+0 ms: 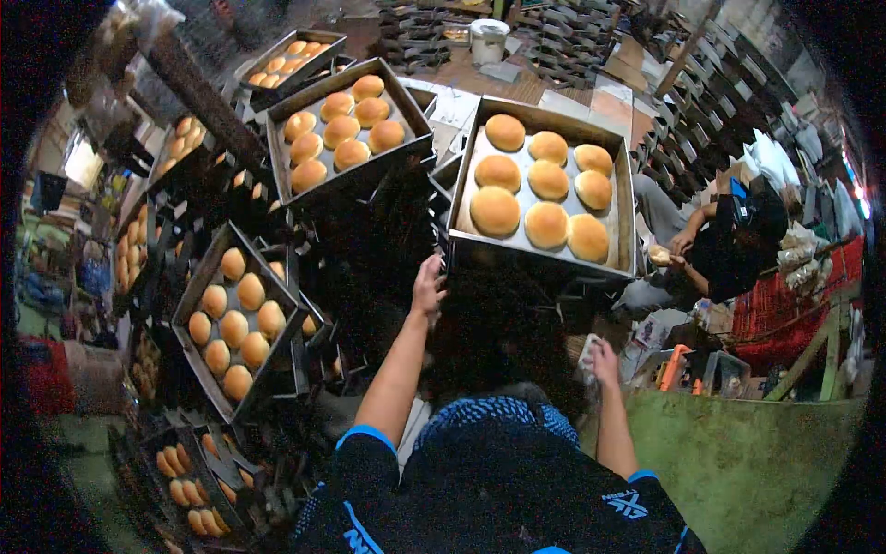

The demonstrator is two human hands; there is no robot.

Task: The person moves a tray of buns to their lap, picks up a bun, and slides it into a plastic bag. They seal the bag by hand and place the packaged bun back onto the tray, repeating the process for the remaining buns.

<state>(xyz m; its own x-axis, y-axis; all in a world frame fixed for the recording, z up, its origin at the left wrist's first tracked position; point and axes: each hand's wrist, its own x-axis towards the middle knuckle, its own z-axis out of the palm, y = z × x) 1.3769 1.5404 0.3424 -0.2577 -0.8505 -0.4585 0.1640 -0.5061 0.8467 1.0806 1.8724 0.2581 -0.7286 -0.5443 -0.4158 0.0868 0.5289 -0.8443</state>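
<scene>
My left hand [428, 288] is beside the lower left corner of a metal tray [544, 253] of round golden buns [546, 224]; its fingers are blurred against the dark gap, and whether they grip anything is unclear. Below that tray's right side, my right hand [604, 362] has its fingers closed on a pale cloth-like piece [587, 351]. A second tray of buns [355, 164] sits tilted at the upper left of my left hand. Farther down on the left is a third bun tray [214, 399], turned on its corner.
More bun trays [198, 466] are stacked on the left. Another person [738, 231] sits at the right with a bun-like item in the hands. Behind are a white bucket [488, 42] and stacked dark trays [572, 42]. An orange-edged crate [674, 367] stands near a green wall [738, 452].
</scene>
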